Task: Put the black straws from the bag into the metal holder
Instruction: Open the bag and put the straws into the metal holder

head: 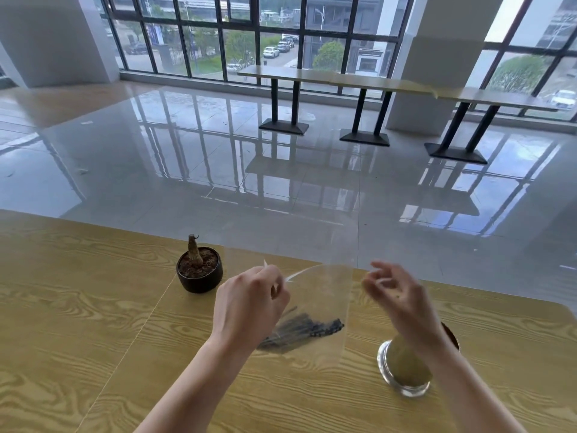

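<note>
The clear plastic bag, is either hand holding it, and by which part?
The left hand pinches the clear plastic bag at its upper left edge; the right hand's hold is blurred, unclear.

At six o'clock, above the wooden table (78, 307), the left hand (249, 307) pinches the top edge of a clear bag (324, 295) whose black straws (303, 331) lie bunched at the bottom. The right hand (402, 301) (blurred, fingers loosely curled) hovers at four o'clock over the metal holder (402, 367). A small potted plant (199, 270) stands at eight o'clock.
</note>
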Demonstrator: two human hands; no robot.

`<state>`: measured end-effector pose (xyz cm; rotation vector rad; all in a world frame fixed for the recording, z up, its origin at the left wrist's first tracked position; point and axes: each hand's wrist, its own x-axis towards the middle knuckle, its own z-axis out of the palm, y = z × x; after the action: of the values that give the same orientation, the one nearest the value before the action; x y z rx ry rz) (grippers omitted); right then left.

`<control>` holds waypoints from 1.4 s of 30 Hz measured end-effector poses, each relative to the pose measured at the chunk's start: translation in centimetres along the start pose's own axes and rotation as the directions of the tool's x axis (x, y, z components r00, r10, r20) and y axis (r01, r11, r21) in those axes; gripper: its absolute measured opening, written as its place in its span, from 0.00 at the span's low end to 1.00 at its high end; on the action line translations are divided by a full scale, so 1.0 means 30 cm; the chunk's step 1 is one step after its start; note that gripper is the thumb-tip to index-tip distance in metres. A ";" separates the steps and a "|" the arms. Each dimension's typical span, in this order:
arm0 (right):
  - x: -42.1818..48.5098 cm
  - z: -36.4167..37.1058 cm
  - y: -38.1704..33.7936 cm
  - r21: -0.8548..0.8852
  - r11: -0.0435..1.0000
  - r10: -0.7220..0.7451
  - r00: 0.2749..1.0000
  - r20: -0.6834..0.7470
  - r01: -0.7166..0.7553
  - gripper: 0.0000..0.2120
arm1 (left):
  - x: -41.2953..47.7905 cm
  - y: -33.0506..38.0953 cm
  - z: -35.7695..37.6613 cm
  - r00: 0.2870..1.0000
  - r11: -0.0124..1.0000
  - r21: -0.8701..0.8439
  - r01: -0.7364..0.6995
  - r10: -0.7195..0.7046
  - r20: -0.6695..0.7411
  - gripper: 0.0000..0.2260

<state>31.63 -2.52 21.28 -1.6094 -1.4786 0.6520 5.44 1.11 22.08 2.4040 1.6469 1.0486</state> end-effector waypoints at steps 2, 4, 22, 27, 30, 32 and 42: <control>-0.036 0.074 0.057 -0.083 0.995 0.075 0.982 0.175 -0.061 0.41 | 0.011 0.005 -0.003 1.000 1.000 0.004 0.003 -0.003 -0.006 0.09; -0.029 0.142 0.084 -0.148 0.987 0.096 0.977 0.190 -0.068 0.34 | 0.019 0.013 -0.009 1.000 1.000 0.003 0.014 -0.014 0.005 0.09; 0.265 -0.016 -0.352 0.035 0.968 -0.251 0.938 0.239 0.249 0.04 | -0.177 -0.270 0.197 0.674 0.265 -0.640 0.722 -0.476 0.564 0.62; 0.297 -0.087 -0.473 0.031 0.965 -0.259 0.920 0.293 0.261 0.03 | -0.043 -0.221 0.240 0.769 0.173 -0.751 0.637 -0.196 0.608 0.58; 0.308 -0.114 -0.513 0.060 0.972 -0.233 0.936 0.265 0.225 0.03 | -0.005 -0.210 0.238 0.821 0.056 -0.819 0.570 -0.076 0.566 0.44; 0.314 -0.110 -0.537 0.070 0.974 -0.226 0.945 0.236 0.215 0.03 | 0.000 -0.182 0.246 0.843 -0.014 -0.843 0.538 -0.020 0.538 0.38; 0.281 -0.310 -0.444 -0.209 0.972 -0.032 0.946 0.322 0.104 0.54 | 0.005 -0.052 0.242 0.861 -0.388 -0.826 0.410 -0.133 0.490 0.26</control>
<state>33.57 2.98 38.65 -1.6683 -1.8928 0.7525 8.18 4.28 15.97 0.6614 0.4623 1.1638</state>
